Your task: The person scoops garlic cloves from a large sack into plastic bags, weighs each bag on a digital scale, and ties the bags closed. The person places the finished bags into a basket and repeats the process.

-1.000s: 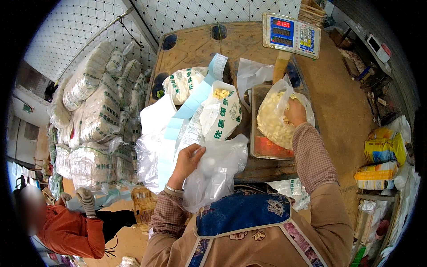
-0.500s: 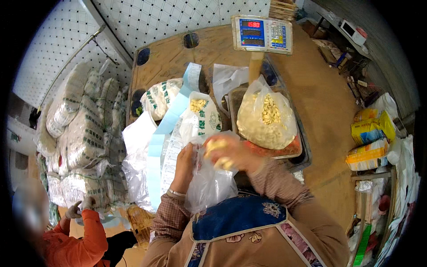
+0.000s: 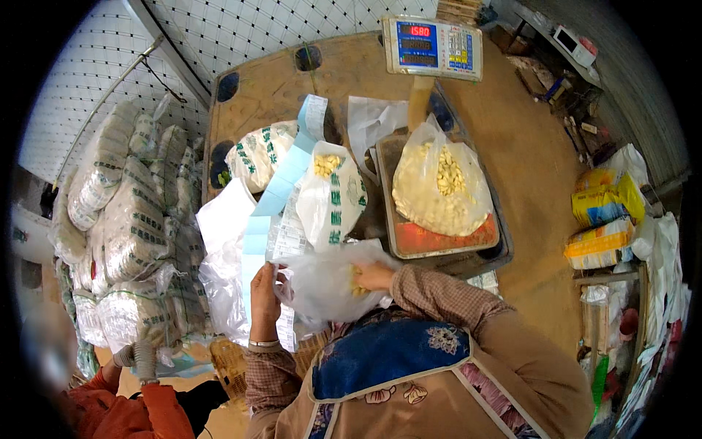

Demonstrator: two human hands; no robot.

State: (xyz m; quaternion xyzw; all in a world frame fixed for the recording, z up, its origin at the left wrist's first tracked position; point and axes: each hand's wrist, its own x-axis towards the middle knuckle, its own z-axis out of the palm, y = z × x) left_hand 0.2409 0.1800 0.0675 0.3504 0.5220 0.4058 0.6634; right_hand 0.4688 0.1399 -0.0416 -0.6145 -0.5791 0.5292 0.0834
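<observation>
My left hand (image 3: 266, 294) is closed on the rim of a clear plastic bag (image 3: 314, 282) in front of my apron. Reaching into the bag's opening from the right, my right hand (image 3: 375, 277) has its fingertips behind the plastic, against pale yellow pieces that look like peeled garlic cloves (image 3: 358, 281). Beyond the bag, a white printed sack (image 3: 333, 208) stands open with similar cloves in it. On the scale platform (image 3: 439, 241) to the right rests a full clear bag of cloves (image 3: 439, 186).
The scale's display (image 3: 433, 47) stands on a post behind the platform. A blue-and-white paper strip (image 3: 281, 186) runs beside another printed sack (image 3: 263, 157). Filled sacks (image 3: 135, 212) are stacked at left, near a person in orange (image 3: 139, 406). Yellow packages (image 3: 603, 205) lie at right.
My right hand, with cloves in it, has moved down into the plastic bag. My left hand has shifted left, spreading the bag sideways.
</observation>
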